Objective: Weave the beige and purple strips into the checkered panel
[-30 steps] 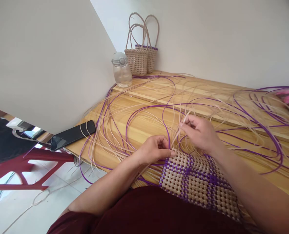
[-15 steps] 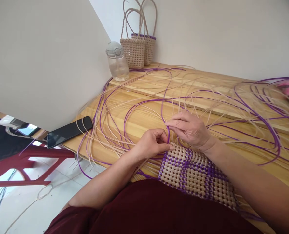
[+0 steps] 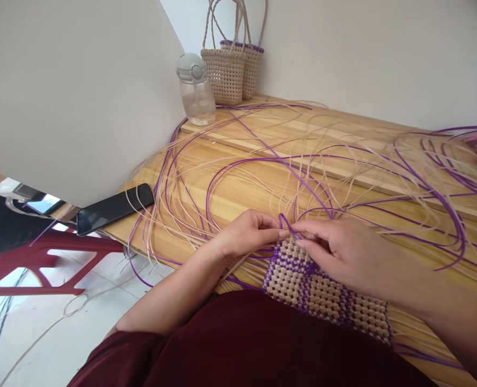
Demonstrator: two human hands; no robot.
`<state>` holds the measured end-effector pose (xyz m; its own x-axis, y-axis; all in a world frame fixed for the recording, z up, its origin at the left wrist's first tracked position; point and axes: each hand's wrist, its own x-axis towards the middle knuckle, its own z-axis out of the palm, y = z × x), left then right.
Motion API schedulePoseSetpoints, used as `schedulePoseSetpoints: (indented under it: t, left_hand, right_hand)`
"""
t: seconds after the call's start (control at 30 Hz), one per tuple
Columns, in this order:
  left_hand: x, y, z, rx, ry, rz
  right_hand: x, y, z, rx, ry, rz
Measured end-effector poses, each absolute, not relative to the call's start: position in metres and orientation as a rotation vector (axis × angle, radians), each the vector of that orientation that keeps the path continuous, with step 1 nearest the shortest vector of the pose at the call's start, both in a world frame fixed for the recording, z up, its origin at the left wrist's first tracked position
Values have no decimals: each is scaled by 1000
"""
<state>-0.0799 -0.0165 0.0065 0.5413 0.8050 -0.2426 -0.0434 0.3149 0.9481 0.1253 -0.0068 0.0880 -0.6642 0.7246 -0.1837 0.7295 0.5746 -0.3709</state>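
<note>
A beige and purple woven panel (image 3: pixel 325 298) lies slanted against my body, with long loose strands running out from its edges. At its upper left corner my left hand (image 3: pixel 254 231) pinches the woven edge between thumb and fingers. A purple strand (image 3: pixel 282 219) stands up there in a small bent loop. My right hand (image 3: pixel 339 250) is closed on this strand just right of the loop, thumb and forefinger close to the weave. Its lower fingers curl above the panel and cover part of its upper edge.
Beige and purple strands sprawl over the wooden table (image 3: pixel 238 196). A black phone (image 3: pixel 115 208) lies at the left edge. A clear bottle (image 3: pixel 198 99) with a grey lid stands at the back near two woven baskets (image 3: pixel 226 78). A red stool (image 3: pixel 57 263) is below left.
My right hand has come down and right to the panel's edge, turning palm-down. The purple strand, upright before, is now bent into a small loop, its length slanting across the table. My left hand stays at the corner.
</note>
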Motion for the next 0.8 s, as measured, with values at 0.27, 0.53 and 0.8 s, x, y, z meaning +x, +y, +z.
schedulePoseSetpoints:
  t: [0.27, 0.53, 0.8]
  left_hand:
    - [-74, -20, 7, 1100, 933, 748]
    - [-69, -22, 9, 1060, 971, 796]
    - [-70, -22, 3, 1025, 951, 838]
  right_hand:
    - [111, -35, 72, 1582, 1984, -1981]
    - [123, -19, 84, 1384, 2661, -1033]
    - [107, 60, 65, 587, 3264, -535]
